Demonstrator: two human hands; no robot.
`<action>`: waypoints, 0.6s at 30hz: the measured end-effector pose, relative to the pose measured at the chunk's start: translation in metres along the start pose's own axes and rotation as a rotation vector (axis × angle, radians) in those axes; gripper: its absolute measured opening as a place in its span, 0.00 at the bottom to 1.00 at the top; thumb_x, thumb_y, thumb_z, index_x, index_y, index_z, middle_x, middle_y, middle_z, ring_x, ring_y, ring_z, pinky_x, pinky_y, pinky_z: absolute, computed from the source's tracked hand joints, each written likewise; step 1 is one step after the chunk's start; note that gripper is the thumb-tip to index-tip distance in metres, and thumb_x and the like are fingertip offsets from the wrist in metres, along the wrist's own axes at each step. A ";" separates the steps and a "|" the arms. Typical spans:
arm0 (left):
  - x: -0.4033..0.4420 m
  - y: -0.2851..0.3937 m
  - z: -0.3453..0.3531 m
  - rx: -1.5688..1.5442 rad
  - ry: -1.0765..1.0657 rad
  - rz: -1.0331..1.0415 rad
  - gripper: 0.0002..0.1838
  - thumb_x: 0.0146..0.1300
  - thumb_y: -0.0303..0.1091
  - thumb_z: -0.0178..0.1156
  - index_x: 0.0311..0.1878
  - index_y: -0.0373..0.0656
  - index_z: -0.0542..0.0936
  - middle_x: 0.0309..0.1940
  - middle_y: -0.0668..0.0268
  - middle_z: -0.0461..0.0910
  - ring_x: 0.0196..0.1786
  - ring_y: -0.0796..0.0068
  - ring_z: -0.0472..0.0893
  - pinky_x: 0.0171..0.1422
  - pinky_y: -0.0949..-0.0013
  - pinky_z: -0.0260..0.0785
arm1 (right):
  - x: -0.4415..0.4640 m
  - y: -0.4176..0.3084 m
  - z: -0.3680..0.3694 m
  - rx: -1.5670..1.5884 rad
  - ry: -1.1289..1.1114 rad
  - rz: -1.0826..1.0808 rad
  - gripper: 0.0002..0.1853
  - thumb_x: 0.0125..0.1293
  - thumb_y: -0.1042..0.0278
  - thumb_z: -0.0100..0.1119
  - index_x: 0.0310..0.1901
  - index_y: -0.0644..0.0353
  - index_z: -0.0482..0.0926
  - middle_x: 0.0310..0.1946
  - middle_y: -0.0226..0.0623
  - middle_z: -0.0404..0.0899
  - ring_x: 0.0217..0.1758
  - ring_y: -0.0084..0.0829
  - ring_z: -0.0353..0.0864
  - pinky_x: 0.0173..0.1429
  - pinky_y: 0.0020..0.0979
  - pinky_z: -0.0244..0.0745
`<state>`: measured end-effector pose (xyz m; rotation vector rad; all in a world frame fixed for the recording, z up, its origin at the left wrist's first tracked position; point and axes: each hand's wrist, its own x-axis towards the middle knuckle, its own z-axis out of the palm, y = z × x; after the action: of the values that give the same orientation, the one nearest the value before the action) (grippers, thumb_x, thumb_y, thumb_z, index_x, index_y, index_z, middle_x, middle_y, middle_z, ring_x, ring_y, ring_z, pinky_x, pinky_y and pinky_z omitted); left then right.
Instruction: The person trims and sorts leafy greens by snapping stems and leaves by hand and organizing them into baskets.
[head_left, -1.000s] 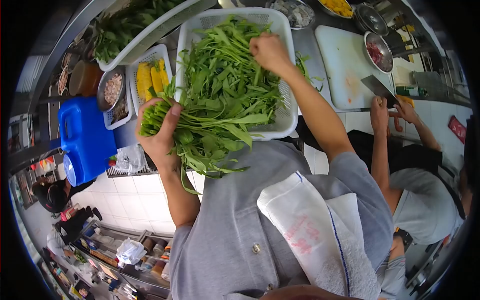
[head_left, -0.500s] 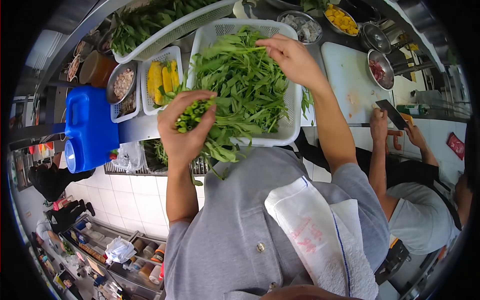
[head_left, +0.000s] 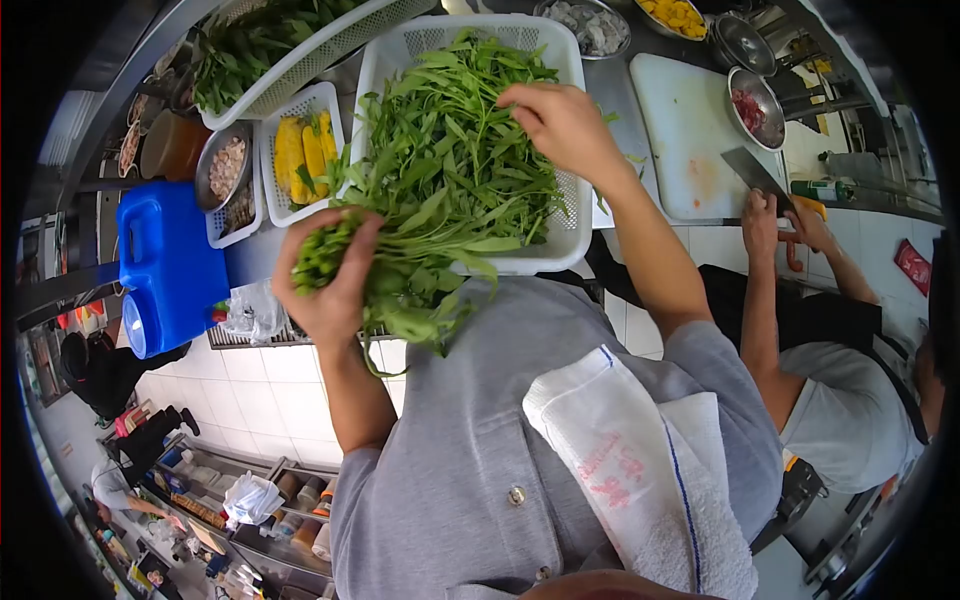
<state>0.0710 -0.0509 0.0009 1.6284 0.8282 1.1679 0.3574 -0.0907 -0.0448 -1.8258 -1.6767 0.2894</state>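
Observation:
Long-stemmed leafy greens, which look like water spinach [head_left: 450,150], are heaped in a white perforated plastic basket [head_left: 574,225] in front of me. My left hand [head_left: 325,285] is wrapped round a bunch of these greens [head_left: 425,285] at the basket's near left corner. The cut stem ends show in its grip, and leaves trail over the rim towards my shirt. Over the far right part of the heap, my right hand [head_left: 568,128] has its fingers closed on stems of the greens; the fingertips are partly hidden.
Left of the basket are yellow vegetables [head_left: 300,155] in a small tray, a bowl of chopped pieces [head_left: 226,170] and a blue jug [head_left: 170,260]. A white cutting board [head_left: 685,140] lies to the right, where a co-worker's hands [head_left: 780,222] hold a knife [head_left: 752,170].
My left hand has moved left and down with its bunch, which now droops further over the rim. My right hand has shifted slightly down. The co-worker's knife has moved towards the board.

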 end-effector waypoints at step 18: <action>0.018 0.001 0.026 -0.170 0.188 -0.136 0.19 0.54 0.27 0.72 0.49 0.31 0.79 0.38 0.61 0.84 0.39 0.78 0.80 0.48 0.77 0.71 | 0.001 -0.084 0.009 0.199 0.032 -0.306 0.06 0.57 0.69 0.66 0.31 0.62 0.80 0.26 0.41 0.77 0.29 0.44 0.78 0.36 0.40 0.74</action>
<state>0.1019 -0.0429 0.0048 1.3186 0.9174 1.2722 0.2842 -0.0887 -0.0024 -1.4012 -1.8047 0.2814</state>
